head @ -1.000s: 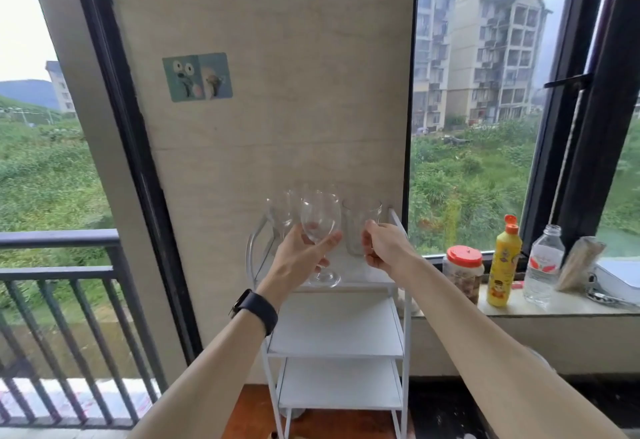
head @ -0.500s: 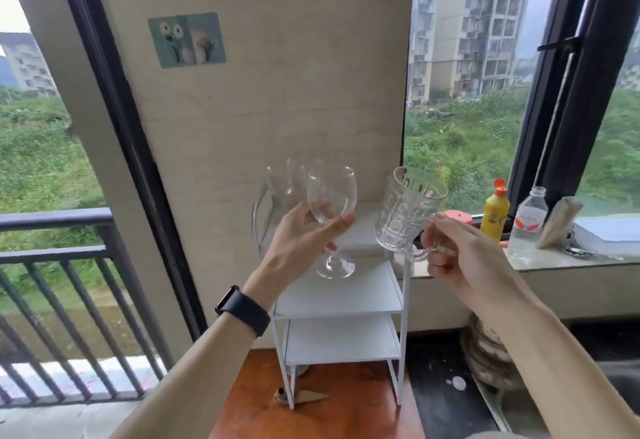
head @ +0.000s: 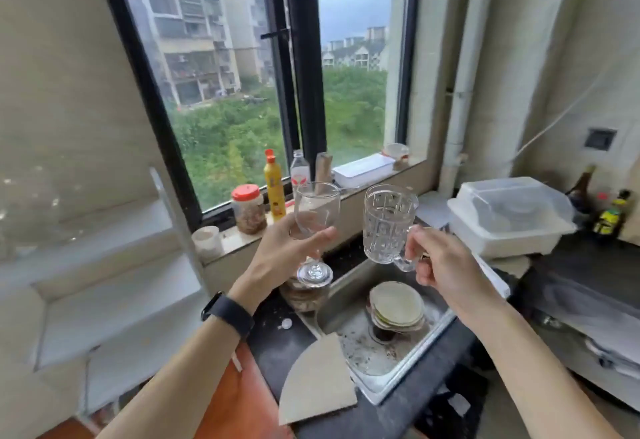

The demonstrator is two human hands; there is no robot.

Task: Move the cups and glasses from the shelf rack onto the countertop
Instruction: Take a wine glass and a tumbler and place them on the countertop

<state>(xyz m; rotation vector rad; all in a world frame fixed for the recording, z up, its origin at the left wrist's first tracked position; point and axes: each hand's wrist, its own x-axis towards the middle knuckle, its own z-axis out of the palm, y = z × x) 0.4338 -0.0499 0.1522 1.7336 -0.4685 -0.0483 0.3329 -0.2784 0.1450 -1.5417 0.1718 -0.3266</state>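
Head view: left hand (head: 277, 258) grips clear stemmed wine glass (head: 316, 216), right hand (head: 440, 262) patterned glass mug (head: 389, 223); risk: glasses clinking above steel sink (head: 408, 366).

- We note a clear, smooth stemmed wine glass (head: 316, 211), glossy, with a plain bowl.
- We note a clear pressed-glass mug (head: 388, 223) with a relief-patterned wall and a glass handle.
- The rectangular metal sink (head: 334, 303) looks like dull brushed steel, its floor speckled with residue.
- The dark countertop (head: 273, 352) appears stone-like, speckled and matt.
- The white tiered shelf rack (head: 114, 300) looks painted and smooth; blur hides its material.
- The translucent plastic lidded box (head: 512, 210) is semi-glossy.
- The yellow squeeze bottle (head: 274, 192) looks like glossy plastic.
- The black wristband (head: 228, 312) is matt.
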